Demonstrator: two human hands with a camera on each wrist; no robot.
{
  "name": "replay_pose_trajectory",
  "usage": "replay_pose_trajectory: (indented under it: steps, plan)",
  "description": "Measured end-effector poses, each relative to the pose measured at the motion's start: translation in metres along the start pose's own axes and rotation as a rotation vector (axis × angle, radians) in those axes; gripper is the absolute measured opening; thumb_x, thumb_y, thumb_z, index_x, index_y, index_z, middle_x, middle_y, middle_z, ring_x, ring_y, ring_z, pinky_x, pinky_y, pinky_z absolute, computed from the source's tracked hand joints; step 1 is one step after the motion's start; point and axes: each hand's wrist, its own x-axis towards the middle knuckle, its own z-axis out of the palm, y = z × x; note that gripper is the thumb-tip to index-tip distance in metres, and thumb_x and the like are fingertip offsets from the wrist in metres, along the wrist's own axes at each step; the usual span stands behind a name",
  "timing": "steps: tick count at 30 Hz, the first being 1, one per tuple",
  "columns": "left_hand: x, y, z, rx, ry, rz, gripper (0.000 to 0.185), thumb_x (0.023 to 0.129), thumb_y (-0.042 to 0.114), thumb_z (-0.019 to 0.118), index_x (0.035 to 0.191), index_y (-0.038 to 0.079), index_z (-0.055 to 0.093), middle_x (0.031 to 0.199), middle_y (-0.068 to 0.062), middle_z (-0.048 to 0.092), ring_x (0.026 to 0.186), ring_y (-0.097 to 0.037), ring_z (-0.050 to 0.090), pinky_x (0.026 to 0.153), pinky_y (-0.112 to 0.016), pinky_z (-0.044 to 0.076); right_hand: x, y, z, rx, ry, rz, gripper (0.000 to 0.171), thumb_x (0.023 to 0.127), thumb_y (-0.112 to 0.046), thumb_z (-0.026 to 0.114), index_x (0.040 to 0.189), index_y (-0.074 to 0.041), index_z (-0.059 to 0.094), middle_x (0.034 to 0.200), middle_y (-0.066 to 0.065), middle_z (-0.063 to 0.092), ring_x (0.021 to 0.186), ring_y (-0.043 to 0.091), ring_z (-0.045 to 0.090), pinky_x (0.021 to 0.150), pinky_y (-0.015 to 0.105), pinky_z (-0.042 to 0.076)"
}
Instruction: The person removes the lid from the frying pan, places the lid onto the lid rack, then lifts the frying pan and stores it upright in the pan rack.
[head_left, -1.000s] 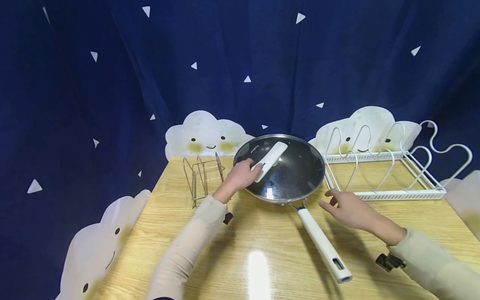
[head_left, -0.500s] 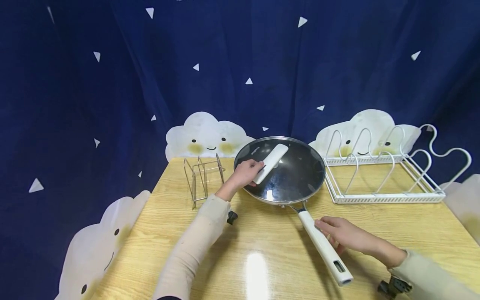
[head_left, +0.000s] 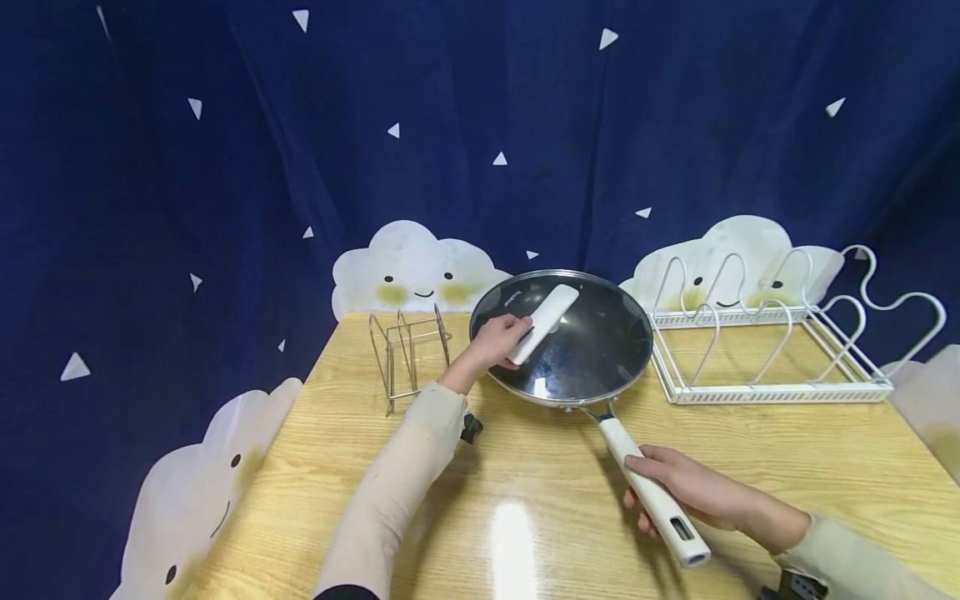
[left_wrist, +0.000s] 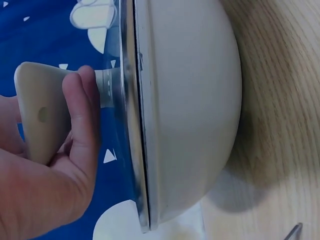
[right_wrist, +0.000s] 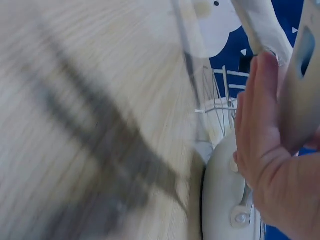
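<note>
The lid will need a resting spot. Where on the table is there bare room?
Bare wood lies between the two arms, in front of the pan and left of its handle. More lies in front of the white rack. The back is crowded: wire stand, pan, rack side by side.

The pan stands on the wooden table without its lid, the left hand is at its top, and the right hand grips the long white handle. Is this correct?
One detail is wrong: the glass lid is on the pan, and the left hand grips the lid's white handle. The head view shows it. The right hand does grip the long white handle.
</note>
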Motion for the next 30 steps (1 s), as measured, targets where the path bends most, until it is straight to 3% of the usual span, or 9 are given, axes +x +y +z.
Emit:
replay_pose_trajectory:
  steps: [6, 15, 20, 30]
  plan:
    - [0.005, 0.0, -0.001, -0.034, -0.061, -0.032, 0.039, 0.099, 0.034, 0.048, 0.113, -0.003, 0.054, 0.088, -0.016, 0.059, 0.064, -0.022, 0.066, 0.056, -0.035, 0.056, 0.001, 0.0, 0.009, 0.059, 0.07, 0.005, 0.048, 0.103, -0.028, 0.037, 0.12, 0.01, 0.014, 0.1, 0.015, 0.06, 0.069, 0.021, 0.066, 0.062, 0.035, 0.056]
    - [0.011, 0.001, -0.002, -0.043, -0.132, -0.064, 0.043, 0.099, 0.035, 0.048, 0.116, -0.004, 0.051, 0.086, -0.014, 0.057, 0.059, -0.018, 0.065, 0.056, -0.033, 0.056, 0.003, 0.0, 0.017, -0.027, 0.197, 0.005, 0.05, 0.1, -0.025, 0.038, 0.121, 0.013, 0.014, 0.098, 0.013, 0.058, 0.055, 0.011, 0.058, 0.048, 0.025, 0.051]
    - [0.013, 0.001, -0.002, -0.012, -0.11, -0.049, 0.042, 0.094, 0.036, 0.056, 0.107, -0.005, 0.055, 0.082, -0.012, 0.059, 0.056, -0.017, 0.062, 0.052, -0.031, 0.054, 0.005, 0.001, 0.019, -0.062, 0.225, 0.001, 0.046, 0.1, -0.023, 0.037, 0.119, 0.013, 0.016, 0.097, 0.014, 0.057, 0.051, 0.009, 0.056, 0.045, 0.023, 0.049]
    - [0.01, 0.002, 0.006, 0.11, 0.007, -0.056, 0.04, 0.082, 0.036, 0.072, 0.09, -0.001, 0.06, 0.072, -0.009, 0.063, 0.054, -0.015, 0.06, 0.055, -0.034, 0.055, 0.006, 0.004, 0.019, -0.07, 0.23, -0.008, 0.045, 0.1, -0.024, 0.037, 0.119, 0.013, 0.019, 0.091, 0.011, 0.058, 0.051, 0.009, 0.055, 0.044, 0.023, 0.049]
